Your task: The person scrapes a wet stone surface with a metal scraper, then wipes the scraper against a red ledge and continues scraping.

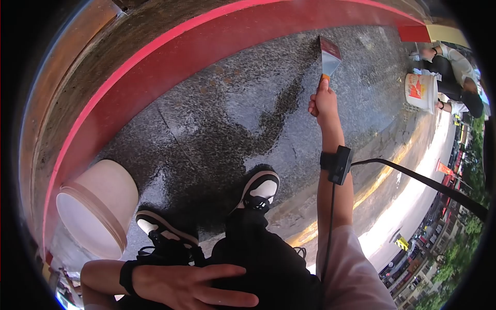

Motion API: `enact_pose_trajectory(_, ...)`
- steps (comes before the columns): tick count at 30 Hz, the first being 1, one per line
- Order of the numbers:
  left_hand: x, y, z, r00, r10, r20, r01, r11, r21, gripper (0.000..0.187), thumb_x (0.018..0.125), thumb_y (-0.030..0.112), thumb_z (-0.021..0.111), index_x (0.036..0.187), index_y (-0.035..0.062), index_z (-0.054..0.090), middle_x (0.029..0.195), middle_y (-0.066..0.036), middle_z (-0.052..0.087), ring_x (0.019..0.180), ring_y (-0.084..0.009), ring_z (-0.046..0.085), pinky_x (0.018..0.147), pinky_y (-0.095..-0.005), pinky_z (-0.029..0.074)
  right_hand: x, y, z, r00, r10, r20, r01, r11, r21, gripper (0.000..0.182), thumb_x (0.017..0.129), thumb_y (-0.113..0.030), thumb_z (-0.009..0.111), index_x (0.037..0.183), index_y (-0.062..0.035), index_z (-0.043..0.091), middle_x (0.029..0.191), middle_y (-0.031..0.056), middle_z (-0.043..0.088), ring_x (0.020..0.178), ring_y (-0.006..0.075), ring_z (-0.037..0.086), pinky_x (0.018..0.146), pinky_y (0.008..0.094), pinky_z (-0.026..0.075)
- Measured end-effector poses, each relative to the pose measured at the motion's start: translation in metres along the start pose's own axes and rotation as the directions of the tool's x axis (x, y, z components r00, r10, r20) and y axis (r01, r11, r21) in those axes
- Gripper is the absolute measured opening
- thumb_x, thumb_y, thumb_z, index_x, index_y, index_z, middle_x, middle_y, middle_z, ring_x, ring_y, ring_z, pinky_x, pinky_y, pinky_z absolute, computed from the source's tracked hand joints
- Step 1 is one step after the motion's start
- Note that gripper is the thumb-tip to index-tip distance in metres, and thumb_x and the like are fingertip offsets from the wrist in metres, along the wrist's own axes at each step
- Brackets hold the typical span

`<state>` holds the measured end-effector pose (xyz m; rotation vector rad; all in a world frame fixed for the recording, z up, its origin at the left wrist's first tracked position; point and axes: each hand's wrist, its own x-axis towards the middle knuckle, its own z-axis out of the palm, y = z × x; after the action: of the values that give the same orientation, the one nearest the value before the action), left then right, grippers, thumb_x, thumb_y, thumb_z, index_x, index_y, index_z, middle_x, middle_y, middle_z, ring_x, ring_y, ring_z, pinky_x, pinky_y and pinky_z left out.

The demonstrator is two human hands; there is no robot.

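My right hand (324, 103) reaches forward, its fingers wrapped round the handle of a wide scraper (331, 58). The scraper's metal blade points away from me, close over the wet grey stone floor (227, 98), and has a dark reddish patch towards its edge. My left hand (186, 287) lies low in the view over my black trousers (253, 245), fingers spread and nothing in them.
A white bucket (111, 186) is at the left beside the red-painted wall base (124, 98). At the far right a crouching person (454, 67) has a hand by a labelled white bucket (421, 93). A black cable (408, 173) runs from my right forearm's device (339, 164).
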<state>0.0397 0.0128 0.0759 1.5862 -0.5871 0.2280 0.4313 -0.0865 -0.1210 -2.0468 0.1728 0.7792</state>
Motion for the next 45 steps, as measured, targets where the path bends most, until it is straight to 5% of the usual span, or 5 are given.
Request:
enact_pose_trajectory(7, 0.008, 0.0, -0.001, 0.999, -0.033, 0.015, 0.033, 0.999, 0.014, 0.062, 0.089, 0.063, 0.032, 0.124, 0.0189, 0.059, 0.132, 0.012, 0.052, 0.131, -0.0259, 0.035, 0.105, -0.0621, 0.032, 0.045, -0.024, -0.007, 0.997, 0.027, 0.067, -0.044, 0.965, 0.258, 0.042, 0.101, -0.044, 0.034, 0.093, -0.0038, 0.044, 0.062, 0.0066, 0.046, 0.041, 0.0158, 0.044, 0.036, 0.0312, 0.04)
enact_pose_trajectory(23, 0.013, -0.008, -0.005, 0.999, -0.035, -0.029, 0.034, 0.999, -0.023, 0.064, 0.088, 0.065, 0.034, 0.124, 0.0175, 0.059, 0.134, 0.012, 0.049, 0.133, -0.0246, 0.032, 0.104, -0.0602, 0.034, 0.03, -0.016, -0.014, 0.999, 0.037, 0.021, -0.039, 0.993, 0.115, 0.041, 0.101, -0.047, 0.033, 0.087, -0.0085, 0.042, 0.065, 0.0046, 0.044, 0.048, 0.0152, 0.044, 0.041, 0.032, 0.04)
enact_pose_trajectory(32, 0.016, -0.011, -0.002, 0.992, -0.014, -0.124, 0.008, 0.999, -0.051, 0.049, 0.095, 0.054, 0.028, 0.14, 0.0381, 0.04, 0.138, 0.011, 0.047, 0.132, -0.0268, 0.033, 0.104, -0.0617, 0.034, 0.035, -0.014, -0.015, 1.0, 0.01, -0.022, -0.009, 0.999, 0.053, 0.043, 0.102, -0.042, 0.032, 0.091, -0.0026, 0.045, 0.064, 0.0075, 0.049, 0.043, 0.0157, 0.047, 0.037, 0.0318, 0.041)
enact_pose_trajectory(40, 0.011, -0.01, -0.008, 0.999, -0.04, -0.021, 0.04, 0.999, 0.008, 0.066, 0.088, 0.064, 0.033, 0.12, 0.0148, 0.062, 0.132, 0.012, 0.052, 0.131, -0.0242, 0.035, 0.105, -0.0597, 0.034, 0.022, -0.016, -0.023, 0.999, 0.044, -0.023, -0.045, 0.998, -0.032, 0.04, 0.101, -0.046, 0.034, 0.089, -0.0078, 0.041, 0.064, 0.0054, 0.045, 0.046, 0.015, 0.045, 0.04, 0.0319, 0.042)
enact_pose_trajectory(45, 0.015, -0.012, -0.007, 1.0, -0.016, 0.007, 0.016, 1.0, 0.019, 0.066, 0.088, 0.064, 0.032, 0.122, 0.0158, 0.061, 0.133, 0.012, 0.052, 0.131, -0.0247, 0.035, 0.105, -0.0599, 0.034, 0.035, -0.017, -0.019, 1.0, 0.006, -0.01, -0.007, 1.0, -0.019, 0.042, 0.101, -0.046, 0.034, 0.088, -0.0074, 0.042, 0.064, 0.005, 0.046, 0.046, 0.0149, 0.045, 0.04, 0.0319, 0.042)
